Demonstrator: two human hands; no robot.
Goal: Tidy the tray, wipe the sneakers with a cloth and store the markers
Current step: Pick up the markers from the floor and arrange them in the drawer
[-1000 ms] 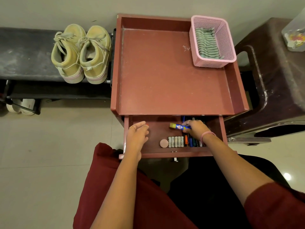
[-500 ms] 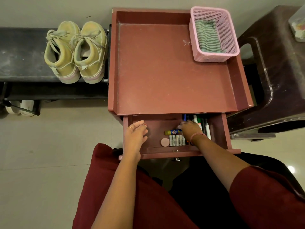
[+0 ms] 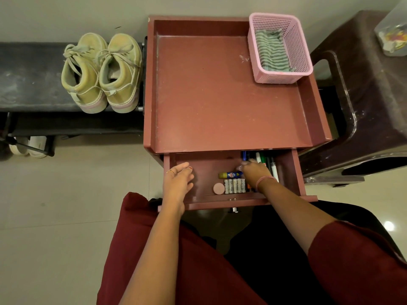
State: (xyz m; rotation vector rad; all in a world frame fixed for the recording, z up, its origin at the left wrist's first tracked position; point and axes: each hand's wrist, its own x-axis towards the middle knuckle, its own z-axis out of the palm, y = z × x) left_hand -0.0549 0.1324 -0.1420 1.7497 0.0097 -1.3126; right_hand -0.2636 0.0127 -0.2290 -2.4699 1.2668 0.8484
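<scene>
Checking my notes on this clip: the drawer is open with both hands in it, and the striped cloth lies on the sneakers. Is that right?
Not quite. The head view shows the striped cloth lying in the pink basket on the tray, not on the sneakers. The rest holds: the drawer is open, with the left hand and right hand in it.

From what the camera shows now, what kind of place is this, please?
Probably a home entryway or a corner of a room: a pair of yellowish lace-up sneakers sits on a dark low bench, beside a reddish-brown tray-top cabinet whose open drawer holds markers and batteries.
</scene>
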